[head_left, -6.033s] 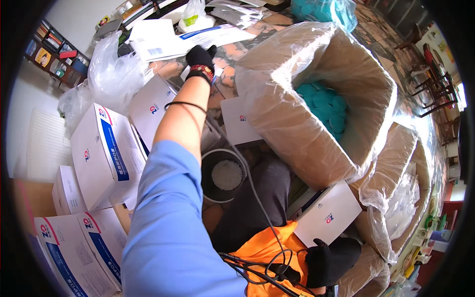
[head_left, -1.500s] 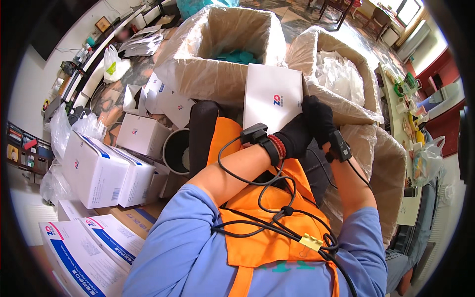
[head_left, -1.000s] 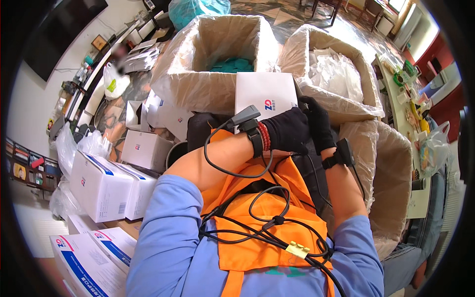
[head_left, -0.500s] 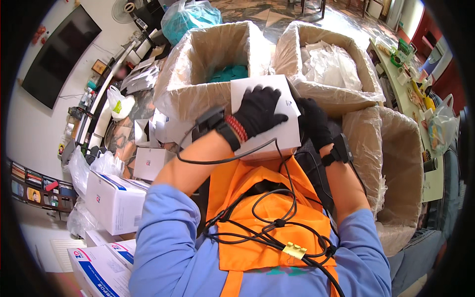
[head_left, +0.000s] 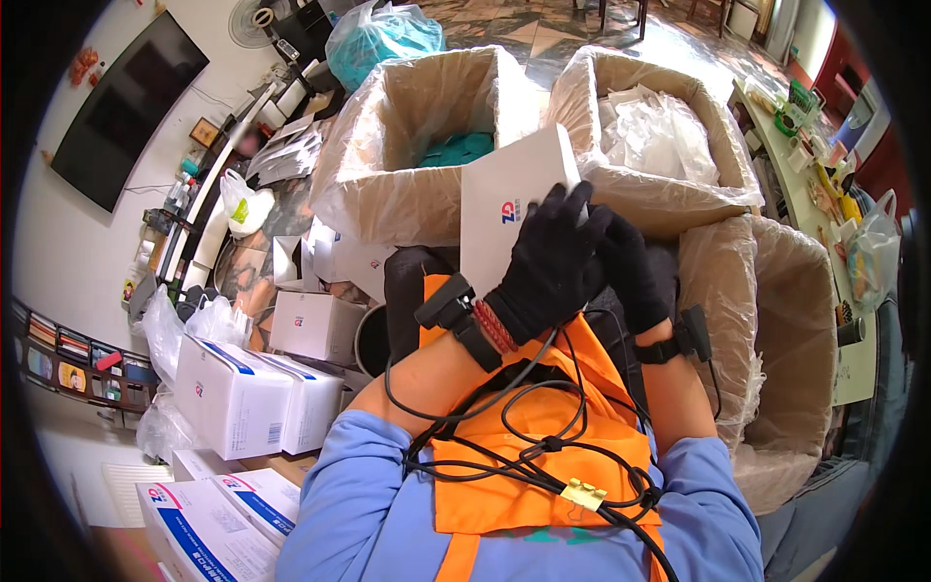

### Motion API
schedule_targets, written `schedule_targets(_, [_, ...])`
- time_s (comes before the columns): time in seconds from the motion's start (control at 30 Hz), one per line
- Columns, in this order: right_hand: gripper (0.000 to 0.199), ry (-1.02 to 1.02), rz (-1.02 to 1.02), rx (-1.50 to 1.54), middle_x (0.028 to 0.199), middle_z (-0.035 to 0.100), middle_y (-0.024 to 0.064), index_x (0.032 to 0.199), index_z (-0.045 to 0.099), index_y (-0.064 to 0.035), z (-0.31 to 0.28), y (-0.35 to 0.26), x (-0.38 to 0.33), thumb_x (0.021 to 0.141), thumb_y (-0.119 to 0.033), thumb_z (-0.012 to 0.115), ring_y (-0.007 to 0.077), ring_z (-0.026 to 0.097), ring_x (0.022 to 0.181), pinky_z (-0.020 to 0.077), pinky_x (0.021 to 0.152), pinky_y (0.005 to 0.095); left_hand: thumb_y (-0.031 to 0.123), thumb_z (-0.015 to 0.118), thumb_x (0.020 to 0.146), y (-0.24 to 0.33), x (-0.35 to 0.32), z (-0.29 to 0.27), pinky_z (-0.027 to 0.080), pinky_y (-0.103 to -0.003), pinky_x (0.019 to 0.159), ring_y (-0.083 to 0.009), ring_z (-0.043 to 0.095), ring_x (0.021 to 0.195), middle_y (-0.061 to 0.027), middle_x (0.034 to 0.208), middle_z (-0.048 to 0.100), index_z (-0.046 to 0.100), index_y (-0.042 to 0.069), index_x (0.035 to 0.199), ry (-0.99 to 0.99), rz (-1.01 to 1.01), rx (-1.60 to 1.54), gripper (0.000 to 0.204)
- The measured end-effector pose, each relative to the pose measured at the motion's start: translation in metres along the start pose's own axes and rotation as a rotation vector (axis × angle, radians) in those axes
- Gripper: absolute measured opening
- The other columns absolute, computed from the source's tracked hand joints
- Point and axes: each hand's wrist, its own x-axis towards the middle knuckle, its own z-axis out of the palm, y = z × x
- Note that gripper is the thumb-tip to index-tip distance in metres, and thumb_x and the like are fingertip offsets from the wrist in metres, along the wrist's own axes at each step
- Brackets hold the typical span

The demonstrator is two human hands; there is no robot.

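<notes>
A white cardboard box (head_left: 504,209) with a small printed mark stands tilted over my lap, in front of the lined cartons. My left hand (head_left: 555,262), in a black glove, lies across its right part, with fingers bent over the right edge. Close against it, my right hand (head_left: 632,272), also black-gloved, is closed at the same edge; the left hand partly hides its fingertips. Both wrists carry black strapped devices. An orange apron (head_left: 543,466) with looped black cables and a gold clip covers my front.
Ahead stand a plastic-lined carton (head_left: 339,184) with teal items and another (head_left: 669,199) with white packets. A third lined carton (head_left: 790,388) is at right. White boxes (head_left: 233,398) are stacked at left. A teal-filled bag (head_left: 383,44) sits at the back.
The box has turned and tilted, showing a face with a printed mark. My left hand has slid down and right to the box's right edge, meeting my right hand, which has moved slightly nearer me.
</notes>
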Motion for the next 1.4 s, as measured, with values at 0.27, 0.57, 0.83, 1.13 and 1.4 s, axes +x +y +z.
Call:
schedule_targets(0.27, [0.025,-0.201,-0.073,-0.071,0.089,0.07,0.0048,0.104,0.069,-0.0025,0.015,-0.034,-0.02,0.081,-0.009,0.073,0.0087,0.061,0.081,0.049,0.074,0.0261,0.027,0.076,0.071,-0.017,0.037,-0.089,0.042,-0.047,0.088,-0.0304,0.058,0.088,-0.0115,0.081,0.06,0.063,0.011,0.076,-0.056,0.184,0.181,0.022])
schedule_targets(0.57, [0.032,-0.499,-0.396,-0.68,0.082,0.057,0.0087,0.1,0.066,-0.0094,0.052,-0.071,-0.053,0.07,-0.016,0.074,0.0287,0.056,0.08,0.044,0.072,0.0399,0.011,0.074,0.073,-0.119,-0.055,-0.201,0.047,-0.032,0.087,-0.02,0.061,0.096,-0.0078,0.102,0.065,0.062,0.005,0.109,-0.168,-0.568,0.097,0.038])
schedule_targets(0.83, [0.033,-0.501,-0.224,-0.64,0.084,0.058,0.0089,0.101,0.063,-0.0089,0.073,-0.066,-0.036,0.073,-0.021,0.074,0.0287,0.058,0.084,0.0452,0.074,0.04,0.01,0.057,0.088,-0.131,-0.111,-0.165,0.041,-0.032,0.1,-0.0198,0.053,0.117,-0.0131,0.129,0.055,0.05,-0.001,0.129,0.249,-0.749,-0.857,0.043])
schedule_targets(1.13, [0.106,-0.455,-0.289,-0.47,0.138,0.043,0.0224,0.144,0.03,-0.0057,0.13,-0.038,-0.003,0.058,-0.033,0.086,0.0373,0.042,0.128,0.0349,0.106,0.0442,0.029,0.057,0.09,-0.162,-0.142,-0.084,0.043,-0.038,0.098,-0.028,0.055,0.114,-0.0142,0.126,0.055,0.048,0.002,0.131,0.099,-0.173,0.052,0.05])
schedule_targets(1.4, [0.087,-0.563,-0.508,-0.713,0.146,0.035,0.02,0.143,0.037,-0.0145,0.155,-0.055,-0.004,0.07,-0.038,0.078,0.04,0.032,0.136,0.0288,0.11,0.0511,0.056,0.041,0.092,-0.161,-0.189,-0.003,0.022,-0.051,0.114,-0.0299,0.031,0.137,-0.0148,0.152,0.028,0.022,0.013,0.149,-0.335,-0.42,0.476,0.074])
